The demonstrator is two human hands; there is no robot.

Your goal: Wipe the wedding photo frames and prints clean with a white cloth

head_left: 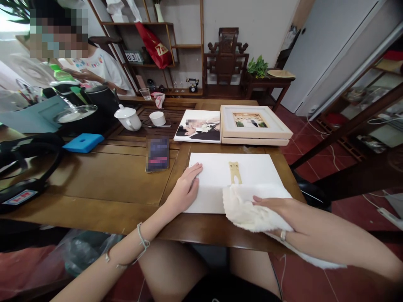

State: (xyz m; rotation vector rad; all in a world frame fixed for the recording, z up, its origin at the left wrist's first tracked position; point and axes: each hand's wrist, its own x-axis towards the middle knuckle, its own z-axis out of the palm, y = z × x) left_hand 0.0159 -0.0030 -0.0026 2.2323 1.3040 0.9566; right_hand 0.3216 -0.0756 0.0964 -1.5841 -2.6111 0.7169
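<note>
A white flat panel (220, 174), face down with a small tan hanger tab (235, 172) on its back, lies on the wooden table (119, 180) in front of me. My left hand (185, 188) rests flat on the panel's left edge, fingers stretched out. My right hand (270, 207) presses a fluffy cream cloth (245, 207) onto the panel's near right corner, fingers curled over the cloth; a ring shows on one finger.
Behind the panel lie a photo print (198, 126) and a framed picture (255, 123). A phone (157, 154), blue pad (83, 142), white teapot (129, 118), cup (157, 118) and black pots stand to the left. Another person (94, 67) sits at the far left.
</note>
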